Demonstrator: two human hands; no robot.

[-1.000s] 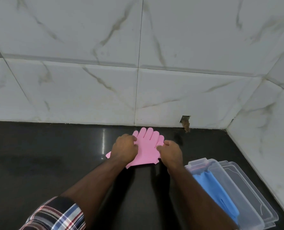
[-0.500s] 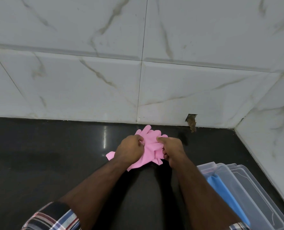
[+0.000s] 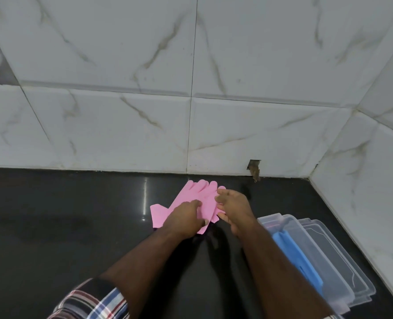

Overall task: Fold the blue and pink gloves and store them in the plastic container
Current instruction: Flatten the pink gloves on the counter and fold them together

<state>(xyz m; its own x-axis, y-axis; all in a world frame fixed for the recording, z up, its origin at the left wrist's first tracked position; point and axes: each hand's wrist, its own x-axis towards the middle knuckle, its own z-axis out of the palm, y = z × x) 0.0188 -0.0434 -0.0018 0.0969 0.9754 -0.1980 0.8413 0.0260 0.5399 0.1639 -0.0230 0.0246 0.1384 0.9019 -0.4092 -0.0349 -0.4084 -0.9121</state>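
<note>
The pink gloves lie stacked on the black counter near the back wall, fingers pointing away from me and cuffs to the left. My left hand presses on their middle, with its thumb at the near edge. My right hand pinches their right edge with thumb and fingertips. A folded blue glove lies inside the clear plastic container at the lower right; my right forearm hides its near end.
The container's clear lid sits under or beside it, toward the right wall. White marble-look tiles rise behind and to the right of the counter. A small broken hole shows at the base of the back wall.
Half a second ago the pink gloves were bunched up between both hands. Now they lie spread flat, with my left hand on top and my right hand at their right edge.
</note>
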